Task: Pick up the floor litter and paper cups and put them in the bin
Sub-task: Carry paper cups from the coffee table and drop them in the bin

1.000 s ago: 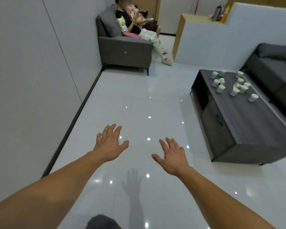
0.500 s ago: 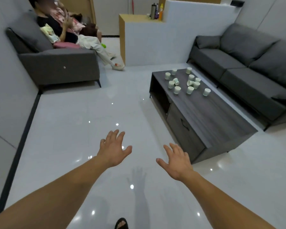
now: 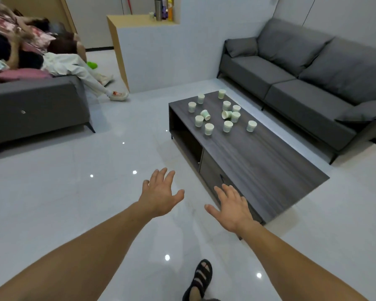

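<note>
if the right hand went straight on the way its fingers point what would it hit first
Probably the near end of the coffee table: the open right hand points at its drawer side. The paper cups stand farther along the top. Depth is unclear from one view.

I can read no writing anywhere. The paper cups on the dark surface carry a pale green print too small to make out. The bottles on the ledge beyond that surface show coloured labels too blurred to read.
</note>
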### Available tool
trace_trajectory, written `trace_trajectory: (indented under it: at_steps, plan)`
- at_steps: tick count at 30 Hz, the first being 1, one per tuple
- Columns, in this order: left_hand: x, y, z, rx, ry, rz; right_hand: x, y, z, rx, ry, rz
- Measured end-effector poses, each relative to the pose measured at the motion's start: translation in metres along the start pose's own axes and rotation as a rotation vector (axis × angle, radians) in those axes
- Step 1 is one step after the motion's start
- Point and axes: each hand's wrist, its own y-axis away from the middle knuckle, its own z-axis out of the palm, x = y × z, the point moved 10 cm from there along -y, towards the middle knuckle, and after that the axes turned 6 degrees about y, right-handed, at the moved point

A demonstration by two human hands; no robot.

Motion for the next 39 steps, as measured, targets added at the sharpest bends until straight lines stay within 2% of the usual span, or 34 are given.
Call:
trace_trajectory:
  at_steps: [13, 20, 24, 31, 39]
  plan:
    - [0.014, -0.246, -0.013, -0.076, 0.003, -0.015, 0.06, -0.231, -0.064, -0.098, -0.002, 0.028]
    - [0.024, -0.403, -0.034, -0.101, 0.008, 0.123, 0.079, -0.35, -0.089, -0.114, -0.008, 0.148]
    - [0.026, -0.465, -0.044, -0.13, -0.015, 0.168, 0.086, -0.402, -0.103, -0.113, -0.027, 0.189]
    - [0.025, -0.557, -0.03, -0.225, -0.037, 0.14, 0.102, -0.496, -0.093, -0.223, -0.061, 0.19]
    - [0.017, -0.657, 0.016, -0.338, -0.035, -0.007, 0.13, -0.649, -0.076, -0.281, -0.112, 0.081]
